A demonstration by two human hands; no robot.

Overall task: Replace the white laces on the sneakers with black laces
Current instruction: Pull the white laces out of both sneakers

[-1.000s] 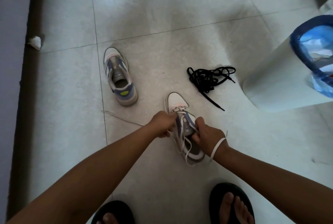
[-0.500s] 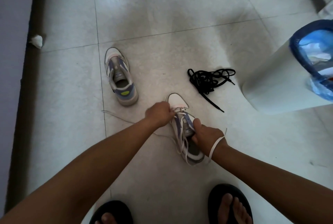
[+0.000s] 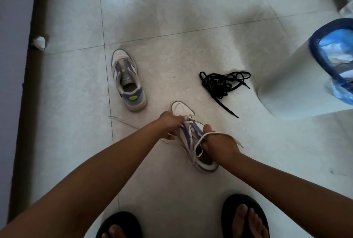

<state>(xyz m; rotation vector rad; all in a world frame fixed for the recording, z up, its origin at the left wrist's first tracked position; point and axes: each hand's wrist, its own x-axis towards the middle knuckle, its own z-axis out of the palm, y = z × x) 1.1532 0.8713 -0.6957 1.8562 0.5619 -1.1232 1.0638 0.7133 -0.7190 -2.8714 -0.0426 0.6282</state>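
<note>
The near sneaker runs toe-far, heel-near between both hands; left hand pinches the white lace near the toe; right hand grips the tongue end.

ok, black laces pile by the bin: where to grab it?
Pinch the black laces at the straight tail that trails out of the tangle toward the person, coming from above. It lies flat and alone on the tile floor, clear of the loops.

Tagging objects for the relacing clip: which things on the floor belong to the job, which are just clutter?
Job:
- grey-and-purple sneaker being unlaced
- its white flat lace
- second matching sneaker, lace out
- tangled black laces
- left hand, right hand

Lying about:
- white bin with blue liner
- crumpled white paper
</note>
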